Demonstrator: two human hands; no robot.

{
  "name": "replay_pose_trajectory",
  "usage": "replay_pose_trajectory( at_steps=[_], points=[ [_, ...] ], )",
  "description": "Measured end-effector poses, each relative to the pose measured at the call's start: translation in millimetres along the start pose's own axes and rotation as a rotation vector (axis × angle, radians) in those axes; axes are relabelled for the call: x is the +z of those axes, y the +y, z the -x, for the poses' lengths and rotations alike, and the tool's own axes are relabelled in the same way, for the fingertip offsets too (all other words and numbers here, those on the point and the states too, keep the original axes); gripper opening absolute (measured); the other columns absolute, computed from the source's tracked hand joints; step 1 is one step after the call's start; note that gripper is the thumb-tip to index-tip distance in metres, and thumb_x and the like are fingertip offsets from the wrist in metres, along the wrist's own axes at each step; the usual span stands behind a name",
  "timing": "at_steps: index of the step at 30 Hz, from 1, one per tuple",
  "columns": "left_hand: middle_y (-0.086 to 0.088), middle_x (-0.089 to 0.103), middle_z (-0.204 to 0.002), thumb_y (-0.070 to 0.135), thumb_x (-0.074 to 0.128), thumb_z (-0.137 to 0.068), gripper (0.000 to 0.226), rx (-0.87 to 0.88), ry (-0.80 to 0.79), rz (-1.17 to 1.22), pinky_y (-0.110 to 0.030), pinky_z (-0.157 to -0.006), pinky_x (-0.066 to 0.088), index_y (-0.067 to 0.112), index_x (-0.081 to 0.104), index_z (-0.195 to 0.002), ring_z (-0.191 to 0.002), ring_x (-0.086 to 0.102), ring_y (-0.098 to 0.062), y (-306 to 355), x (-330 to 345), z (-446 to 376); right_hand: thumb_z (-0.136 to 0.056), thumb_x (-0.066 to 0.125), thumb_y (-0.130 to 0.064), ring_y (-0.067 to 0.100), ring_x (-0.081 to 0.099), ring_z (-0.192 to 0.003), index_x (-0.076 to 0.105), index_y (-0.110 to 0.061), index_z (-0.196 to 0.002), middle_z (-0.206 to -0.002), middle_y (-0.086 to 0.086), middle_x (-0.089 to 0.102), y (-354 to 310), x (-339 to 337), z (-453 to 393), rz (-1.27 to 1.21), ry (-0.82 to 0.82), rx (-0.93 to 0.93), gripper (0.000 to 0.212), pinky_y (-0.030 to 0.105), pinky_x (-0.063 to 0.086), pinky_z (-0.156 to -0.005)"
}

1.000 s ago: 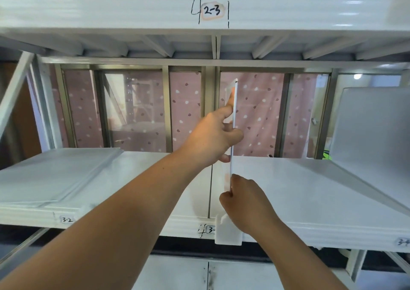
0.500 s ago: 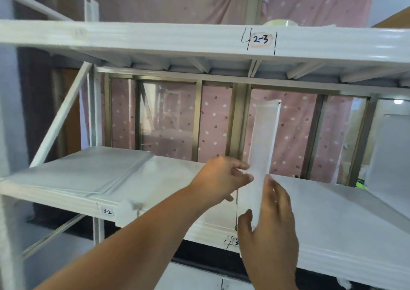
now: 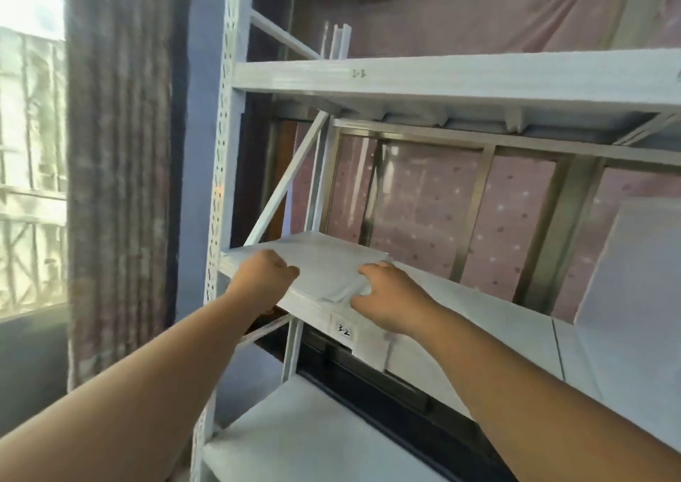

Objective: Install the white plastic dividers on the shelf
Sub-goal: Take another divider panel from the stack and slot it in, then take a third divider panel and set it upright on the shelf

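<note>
While the view was blurred by motion, both bare hands were seen at a flat stack of white plastic divider sheets (image 3: pixel 324 260) lying at the left end of the white metal shelf (image 3: pixel 460 319), just beside the perforated white corner post (image 3: pixel 221 171). The left hand (image 3: pixel 263 278) was placed at the stack's near left edge, its fingers curled closed over that edge in a fist-like hold. The right hand (image 3: pixel 390 299) was set at the stack's near right corner, fingers bent down onto the top sheet; whether a sheet was actually pinched there could not be told. A small label marked "3-2" (image 3: pixel 343 331) was fixed to the shelf's front lip, just below the right hand. Another white plastic panel (image 3: pixel 634 260) was seen standing on the same shelf at the far right, well apart from the stack. Behind the shelf, a pink dotted curtain (image 3: pixel 423 201) was visible through a metal window frame. An upper white shelf (image 3: pixel 442 79) was seen above, marked "2-2".
</note>
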State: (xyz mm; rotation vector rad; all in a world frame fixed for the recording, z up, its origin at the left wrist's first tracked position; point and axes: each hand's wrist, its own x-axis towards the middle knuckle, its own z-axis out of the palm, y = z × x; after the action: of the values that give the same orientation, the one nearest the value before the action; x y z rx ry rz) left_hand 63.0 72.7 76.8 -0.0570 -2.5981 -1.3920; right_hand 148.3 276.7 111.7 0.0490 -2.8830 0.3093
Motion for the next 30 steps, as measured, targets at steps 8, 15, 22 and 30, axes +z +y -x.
replay_pose_trajectory(
  at_steps=[8,15,22,30],
  points=[
    [-0.011,0.068,-0.102,0.044,0.067,-0.099,0.036,-0.300,-0.048,0.202,-0.033,-0.048,0.059,0.011,0.066,-0.112,-0.086,0.069,-0.029,-91,-61,-28,-0.087,0.060,-0.043,0.033,0.053,-0.115,0.048,-0.014,-0.137,-0.137,0.014,0.051,-45,32,-116,0.236,-0.222,-0.086,0.059,0.039,0.048,-0.092],
    [-0.012,0.070,-0.111,0.049,0.064,-0.101,0.039,-0.352,-0.132,0.417,-0.039,-0.065,0.063,0.015,0.062,-0.121,-0.096,0.074,-0.032,-129,-46,-38,-0.088,0.064,-0.057,0.031,0.034,-0.145,0.023,-0.023,-0.159,-0.165,0.006,0.026,-42,76,-149,0.207,-0.364,-0.028,0.089,0.041,0.031,-0.116],
    [-0.018,0.067,-0.132,0.040,0.070,-0.101,0.057,-0.364,-0.291,0.656,-0.045,-0.066,0.064,0.012,0.051,-0.147,-0.107,0.072,-0.039,-90,-29,-48,-0.085,0.063,-0.039,0.030,0.061,-0.109,0.061,-0.017,-0.131,-0.130,0.009,0.064,-54,76,-132,0.321,-0.166,-0.131,0.051,0.040,0.054,-0.090],
    [-0.024,0.065,-0.138,0.000,0.062,-0.104,0.067,-0.104,-0.349,1.113,-0.054,-0.075,0.069,0.024,0.039,-0.162,-0.107,0.075,-0.046,-6,2,-51,-0.092,0.058,-0.027,0.034,0.062,-0.106,0.062,-0.017,-0.132,-0.125,0.014,0.065,-38,27,-75,0.099,0.076,-0.105,0.042,0.040,0.054,-0.086]
  ],
)
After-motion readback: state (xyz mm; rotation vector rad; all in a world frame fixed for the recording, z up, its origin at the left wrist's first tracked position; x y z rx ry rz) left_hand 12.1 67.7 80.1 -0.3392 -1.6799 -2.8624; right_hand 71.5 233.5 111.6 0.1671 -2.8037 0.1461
